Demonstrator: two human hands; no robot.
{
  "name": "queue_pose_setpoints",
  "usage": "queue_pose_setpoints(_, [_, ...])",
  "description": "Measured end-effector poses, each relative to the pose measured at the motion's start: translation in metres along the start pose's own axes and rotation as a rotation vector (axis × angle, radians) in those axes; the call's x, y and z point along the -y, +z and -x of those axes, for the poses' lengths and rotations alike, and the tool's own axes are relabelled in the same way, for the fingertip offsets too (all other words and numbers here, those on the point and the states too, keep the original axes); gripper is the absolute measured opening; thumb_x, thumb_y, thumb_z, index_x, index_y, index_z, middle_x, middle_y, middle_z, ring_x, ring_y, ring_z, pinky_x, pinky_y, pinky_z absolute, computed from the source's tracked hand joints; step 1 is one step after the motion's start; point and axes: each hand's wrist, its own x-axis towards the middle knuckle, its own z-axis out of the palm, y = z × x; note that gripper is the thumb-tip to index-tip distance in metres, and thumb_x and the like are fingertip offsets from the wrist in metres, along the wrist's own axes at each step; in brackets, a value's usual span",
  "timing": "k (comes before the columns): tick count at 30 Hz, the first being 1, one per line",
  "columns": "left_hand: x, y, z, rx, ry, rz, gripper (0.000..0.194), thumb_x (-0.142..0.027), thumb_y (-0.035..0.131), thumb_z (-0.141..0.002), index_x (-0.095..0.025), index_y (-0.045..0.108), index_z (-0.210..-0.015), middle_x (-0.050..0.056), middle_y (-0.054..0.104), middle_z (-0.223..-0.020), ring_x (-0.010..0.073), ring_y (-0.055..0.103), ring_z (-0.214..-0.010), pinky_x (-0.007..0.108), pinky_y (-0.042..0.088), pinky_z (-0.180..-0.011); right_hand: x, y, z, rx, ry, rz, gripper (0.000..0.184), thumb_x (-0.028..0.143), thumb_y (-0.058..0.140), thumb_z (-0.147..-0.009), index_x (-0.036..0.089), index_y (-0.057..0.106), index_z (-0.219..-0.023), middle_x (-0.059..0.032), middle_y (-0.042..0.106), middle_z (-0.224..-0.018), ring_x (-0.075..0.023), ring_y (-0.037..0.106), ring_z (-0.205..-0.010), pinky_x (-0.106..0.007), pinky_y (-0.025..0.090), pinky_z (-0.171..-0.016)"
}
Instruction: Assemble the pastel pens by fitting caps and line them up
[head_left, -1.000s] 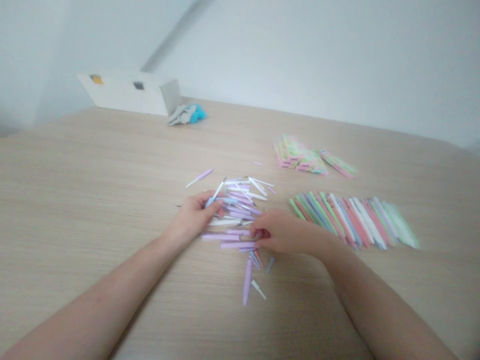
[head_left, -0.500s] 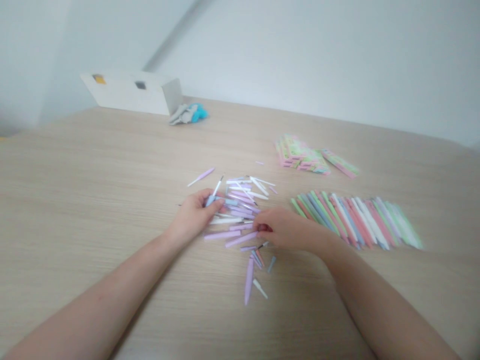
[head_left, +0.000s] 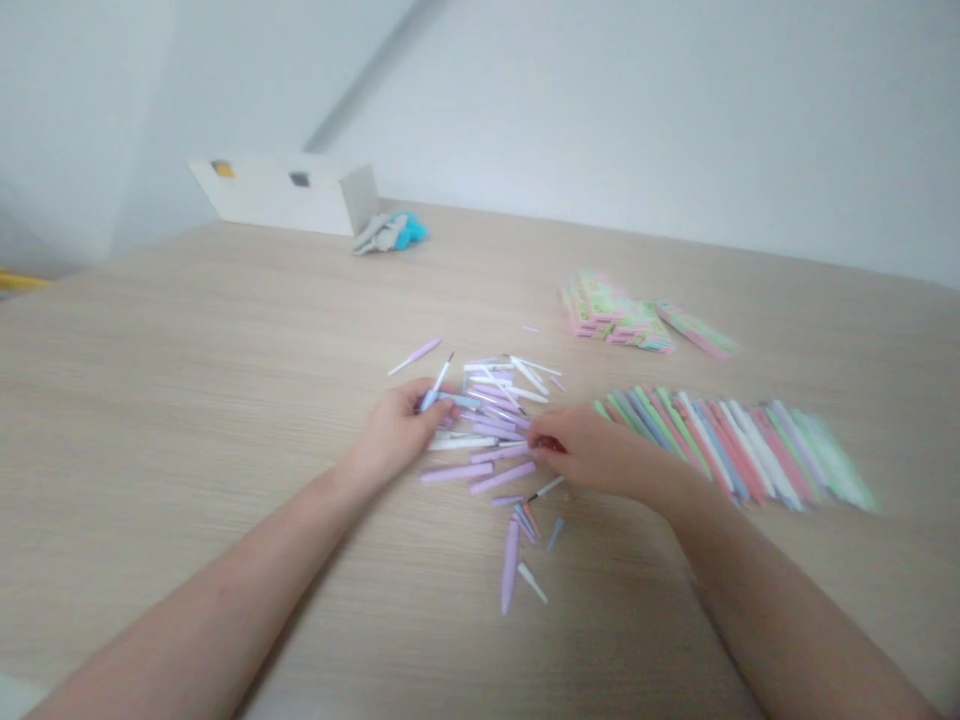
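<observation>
A loose pile of pastel pen parts (head_left: 491, 415), mostly lilac and white barrels and caps, lies in the middle of the wooden table (head_left: 187, 380). My left hand (head_left: 397, 432) rests at the pile's left edge, fingers closed round a thin blue-and-white pen (head_left: 435, 385) that sticks up past the thumb. My right hand (head_left: 592, 452) sits at the pile's right edge with its fingertips pinched together on a small piece I cannot make out. A lilac barrel (head_left: 510, 565) and a few small caps lie just in front of the hands.
A row of assembled pastel pens (head_left: 735, 445) lies to the right. Behind it sit stacks of pink-green packets (head_left: 619, 318). At the back left stand a white cardboard box (head_left: 289, 192) and a grey-blue cloth bundle (head_left: 391, 232). A white wall runs behind the table.
The view has shifted slightly, so everything sits a little further right. My right hand has edged toward the pile's right side; my left hand keeps hold of the thin pen.
</observation>
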Motion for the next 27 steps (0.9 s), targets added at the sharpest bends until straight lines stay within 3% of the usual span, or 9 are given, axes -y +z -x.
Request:
queue_pose_setpoints(4, [0.003, -0.002, -0.001, -0.032, 0.027, -0.063, 0.026, -0.035, 0.056, -0.079, -0.016, 0.065, -0.094, 0.001, 0.068, -0.067, 0.0121, 0.053, -0.048, 0.023, 0.039, -0.049, 0.002, 0.001, -0.004, -0.118, 0.066, 0.015, 0.020, 0.011, 0.049, -0.080, 0.015, 0.067, -0.085, -0.0050, 0.066, -0.079, -0.0145, 0.057, -0.071, -0.023, 0.037, -0.064])
queue_pose_setpoints(7, [0.002, -0.003, -0.001, -0.037, 0.027, -0.110, 0.025, -0.034, 0.055, -0.080, -0.016, 0.066, -0.094, 0.000, 0.065, -0.061, 0.0137, 0.055, -0.050, 0.023, 0.039, -0.050, 0.002, 0.006, -0.008, -0.160, 0.020, 0.022, 0.020, 0.012, 0.049, -0.082, 0.015, 0.068, -0.090, -0.0064, 0.065, -0.086, -0.0153, 0.057, -0.079, -0.023, 0.038, -0.071])
queue_pose_setpoints(10, [-0.001, -0.002, 0.001, -0.042, 0.005, -0.142, 0.027, -0.033, 0.054, -0.079, -0.016, 0.066, -0.097, 0.000, 0.065, -0.060, 0.0146, 0.056, -0.052, 0.023, 0.040, -0.050, 0.002, 0.011, -0.011, -0.146, -0.029, 0.034, 0.018, 0.014, 0.051, -0.083, 0.016, 0.067, -0.089, -0.0063, 0.064, -0.090, -0.0158, 0.056, -0.083, -0.024, 0.038, -0.075])
queue_pose_setpoints(21, [-0.004, -0.003, 0.002, -0.037, 0.011, -0.381, 0.027, -0.029, 0.053, -0.077, -0.017, 0.067, -0.097, 0.004, 0.071, -0.078, 0.0198, 0.062, -0.070, 0.028, 0.044, -0.063, -0.003, 0.017, -0.013, -0.089, 0.061, 0.050, 0.013, 0.021, 0.054, -0.084, 0.017, 0.066, -0.084, -0.0048, 0.065, -0.081, -0.0152, 0.057, -0.072, -0.024, 0.037, -0.066])
queue_pose_setpoints(27, [-0.004, -0.003, 0.003, -0.025, 0.026, -0.447, 0.027, -0.030, 0.053, -0.078, -0.018, 0.067, -0.097, 0.004, 0.070, -0.077, 0.0200, 0.061, -0.068, 0.029, 0.043, -0.063, -0.007, 0.016, -0.013, -0.117, 0.107, 0.023, 0.010, 0.021, 0.054, -0.084, 0.016, 0.063, -0.082, -0.0054, 0.065, -0.082, -0.0151, 0.056, -0.072, -0.023, 0.036, -0.064])
